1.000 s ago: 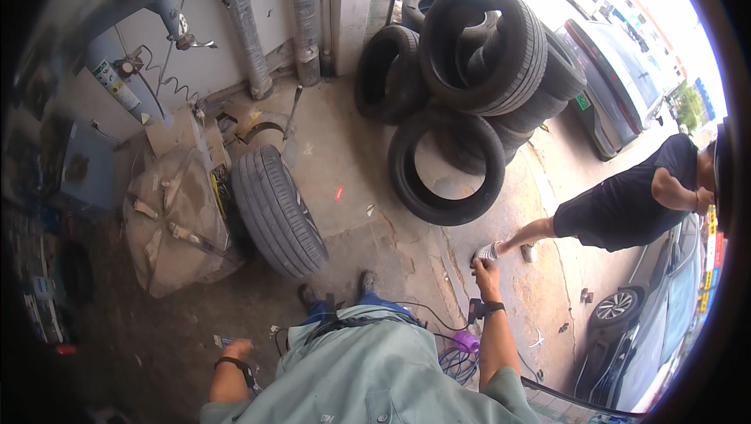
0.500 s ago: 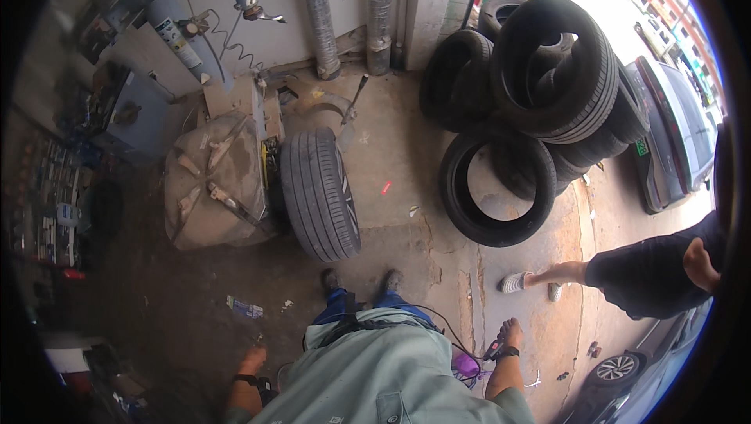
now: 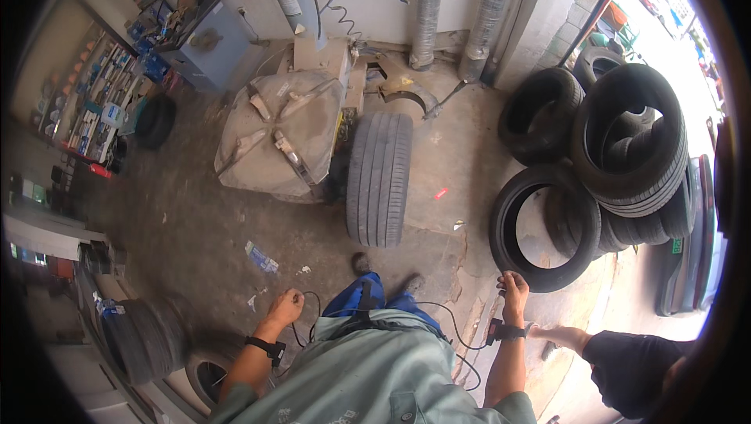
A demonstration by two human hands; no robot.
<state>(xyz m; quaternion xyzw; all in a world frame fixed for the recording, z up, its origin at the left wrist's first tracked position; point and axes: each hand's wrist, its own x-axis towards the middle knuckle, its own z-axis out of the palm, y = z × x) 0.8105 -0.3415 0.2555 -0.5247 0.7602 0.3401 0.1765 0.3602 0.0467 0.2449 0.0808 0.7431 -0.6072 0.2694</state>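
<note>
My left hand (image 3: 288, 307) is raised in front of my left hip. Its fingers are curled in, and nothing shows in them. On the other side, my right hand (image 3: 513, 289) is loosely bent with the fingers apart, and I see nothing held. In the picture it overlaps the lower rim of a black tyre (image 3: 554, 278) leaning on a pile, but I cannot tell whether they touch. Ahead of my feet a wheel with a grey-black tread (image 3: 379, 181) stands upright against a tyre-changing machine (image 3: 274, 146), whose dusty turntable has several metal clamps.
Several more tyres (image 3: 637, 203) are piled at the right, near parked cars. A person in dark clothes (image 3: 637, 365) is at the lower right. Shelves (image 3: 98, 111) and a grey cabinet (image 3: 211, 52) stand far left. More tyres (image 3: 145, 342) stand at the lower left.
My view has turned, so the machine, wheel and tyre pile sit further right. Both my hands have come up and forward. The other person appears lower in the picture.
</note>
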